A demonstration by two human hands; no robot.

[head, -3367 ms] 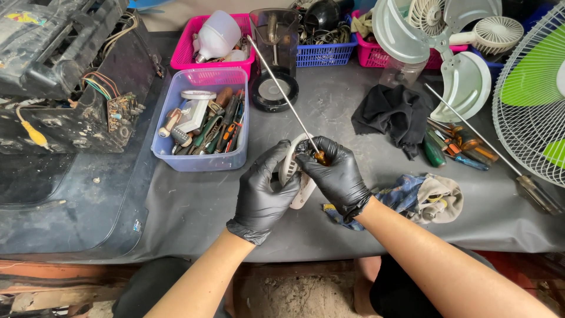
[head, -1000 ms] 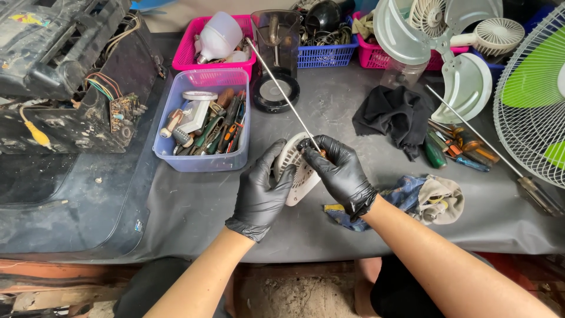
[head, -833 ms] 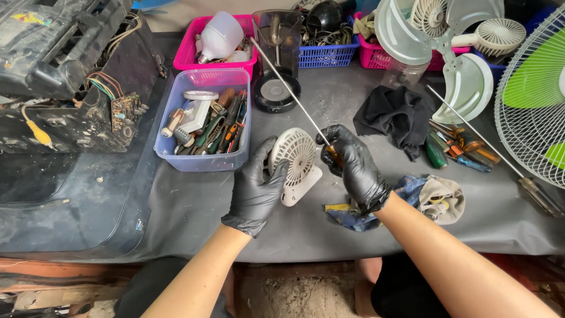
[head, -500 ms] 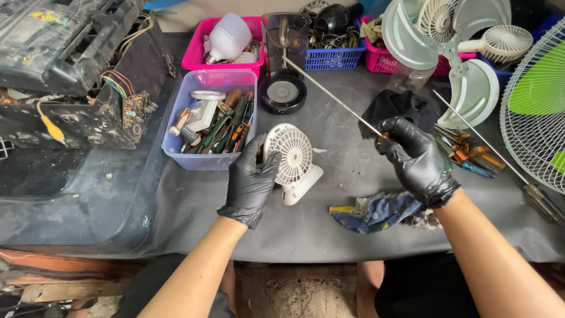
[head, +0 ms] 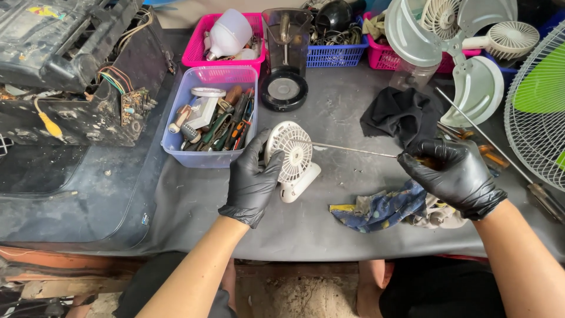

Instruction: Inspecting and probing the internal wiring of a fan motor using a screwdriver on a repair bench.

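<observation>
Small fan (head: 292,158) between tool bin (head: 210,118), left, and rag (head: 381,209), right

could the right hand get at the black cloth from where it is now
Probably yes. The black cloth lies bare on the table just beyond the right hand, with nothing between, but that hand grips a long screwdriver.

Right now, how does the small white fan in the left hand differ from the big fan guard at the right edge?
The small fan is white, held upright off the table by the left hand; the guard is far bigger and untouched. The small fan's grille is dense plastic; the guard is thin open wire with green behind it. Both have round, radiating ribs.
</observation>
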